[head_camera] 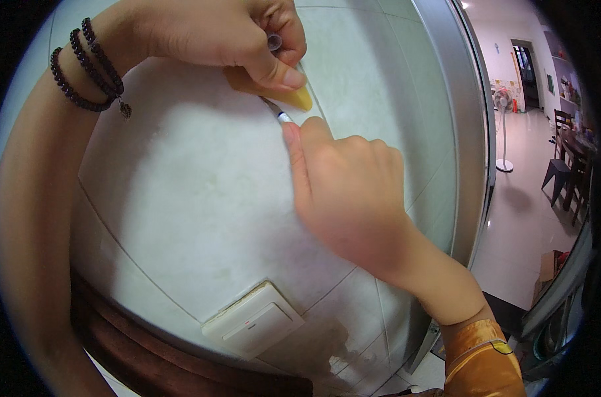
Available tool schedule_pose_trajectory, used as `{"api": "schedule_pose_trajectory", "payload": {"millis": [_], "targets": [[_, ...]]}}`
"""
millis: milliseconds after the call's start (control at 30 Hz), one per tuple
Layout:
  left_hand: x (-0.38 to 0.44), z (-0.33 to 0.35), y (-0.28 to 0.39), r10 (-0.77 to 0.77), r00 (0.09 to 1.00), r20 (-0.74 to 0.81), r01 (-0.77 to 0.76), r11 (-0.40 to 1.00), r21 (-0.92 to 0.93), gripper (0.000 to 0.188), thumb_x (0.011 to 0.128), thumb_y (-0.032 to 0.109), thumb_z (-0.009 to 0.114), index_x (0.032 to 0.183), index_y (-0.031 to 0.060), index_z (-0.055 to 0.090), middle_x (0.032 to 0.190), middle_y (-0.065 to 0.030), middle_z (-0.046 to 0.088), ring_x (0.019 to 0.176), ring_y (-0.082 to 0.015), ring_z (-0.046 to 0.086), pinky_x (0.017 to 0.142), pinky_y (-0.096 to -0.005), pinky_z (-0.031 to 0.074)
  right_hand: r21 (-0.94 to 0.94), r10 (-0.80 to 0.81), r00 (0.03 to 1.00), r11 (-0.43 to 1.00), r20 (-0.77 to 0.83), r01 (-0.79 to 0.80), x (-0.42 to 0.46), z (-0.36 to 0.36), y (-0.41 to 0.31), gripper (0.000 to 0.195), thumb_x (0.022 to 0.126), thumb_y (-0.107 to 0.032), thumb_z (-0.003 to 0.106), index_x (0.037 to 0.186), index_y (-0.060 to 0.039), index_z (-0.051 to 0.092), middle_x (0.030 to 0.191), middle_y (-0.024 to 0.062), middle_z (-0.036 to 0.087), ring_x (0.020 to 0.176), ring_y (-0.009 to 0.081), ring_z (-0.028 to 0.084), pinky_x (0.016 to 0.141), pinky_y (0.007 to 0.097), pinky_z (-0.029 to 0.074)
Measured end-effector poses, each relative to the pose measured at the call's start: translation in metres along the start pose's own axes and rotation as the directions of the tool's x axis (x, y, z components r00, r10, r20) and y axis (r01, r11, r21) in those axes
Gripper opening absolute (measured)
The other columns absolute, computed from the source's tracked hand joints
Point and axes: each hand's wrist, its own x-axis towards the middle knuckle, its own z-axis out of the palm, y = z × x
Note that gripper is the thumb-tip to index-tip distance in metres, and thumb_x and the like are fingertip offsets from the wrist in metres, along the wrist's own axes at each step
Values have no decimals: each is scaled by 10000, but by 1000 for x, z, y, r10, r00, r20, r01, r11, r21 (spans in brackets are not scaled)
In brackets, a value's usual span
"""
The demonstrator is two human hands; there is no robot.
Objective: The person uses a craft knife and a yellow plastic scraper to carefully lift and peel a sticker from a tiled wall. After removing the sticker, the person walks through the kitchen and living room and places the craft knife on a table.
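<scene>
My left hand [260, 39] is up against a pale tiled wall [196, 164]. Its thumb presses on a flat yellow piece [280, 92], whose material I cannot tell. The round end of a clear tube-like item [274, 42] shows within its curled fingers. Below it, my right hand [352, 193] grips a slim tool [284, 117] with a silvery collar, a blue band and a thin dark tip, perhaps a small brush or blade. That tip points up-left, close under the yellow piece's lower edge. The tool's handle is hidden in my right hand.
A white wall switch [260, 322] sits low on the tiles. Along the bottom left runs a dark brown padded-looking edge [181, 367]. A metal door frame [461, 149] borders the wall at right; beyond it stand a pedestal fan [504, 101] and a dark stool [557, 171].
</scene>
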Motion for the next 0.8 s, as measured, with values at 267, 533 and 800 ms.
{"api": "schedule_pose_trajectory", "payload": {"millis": [267, 533, 800], "targets": [[3, 1, 4, -9, 1000, -4, 9, 1000, 17, 203, 931, 208, 645, 880, 21, 706, 618, 62, 553, 558, -58, 408, 525, -231, 333, 7, 56, 998, 998, 31, -57, -14, -2, 17, 314, 950, -205, 526, 674, -56, 527, 435, 117, 514, 367, 300, 536, 374, 409, 396], [2, 3, 3, -60, 998, -35, 63, 995, 71, 219, 931, 226, 637, 850, 32, 699, 606, 70, 537, 552, -59, 394, 523, -231, 321, -21, 126, 991, 992, 46, -125, -28, -1, 27, 322, 970, -206, 514, 685, -57, 502, 439, 126, 460, 383, 348, 488, 396, 440, 361], [4, 2, 0, 52, 999, -4, -52, 997, 53, 217, 927, 216, 640, 815, 38, 690, 611, 67, 544, 561, -58, 407, 536, -229, 334, 56, -70, 997, 996, -23, 72, -5, -1, 2, 297, 942, -197, 533, 674, -68, 531, 419, 81, 514, 350, 263, 541, 355, 378, 395]]}}
